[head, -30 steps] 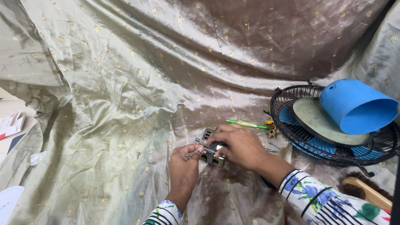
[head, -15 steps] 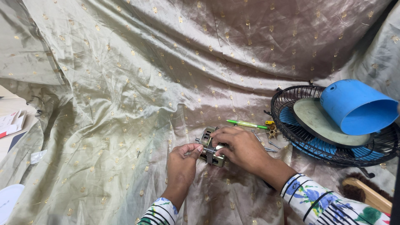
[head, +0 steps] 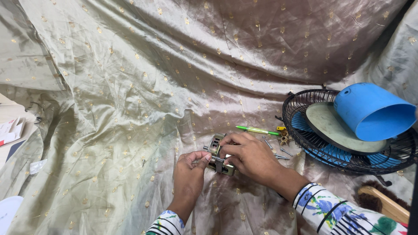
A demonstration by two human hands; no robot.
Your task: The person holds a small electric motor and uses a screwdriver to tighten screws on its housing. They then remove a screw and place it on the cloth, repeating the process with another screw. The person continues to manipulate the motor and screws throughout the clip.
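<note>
Two hands grip a small metal motor block [head: 220,154] left of the fan guard [head: 305,130]: left hand [head: 189,167] pinching its end, right hand [head: 248,154] clasped over it, likely disassembling; steadiness matters next.

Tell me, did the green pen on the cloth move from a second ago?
No. The green pen lies in the same spot on the shiny cloth, just left of the black fan guard. Only the camera view shifted slightly.

We see the small grey metal motor part [head: 220,154] half hidden under the right hand [head: 248,154]; the wooden-handled brush [head: 385,204] and white round plate [head: 8,211] are cut off by frame edges.
</note>
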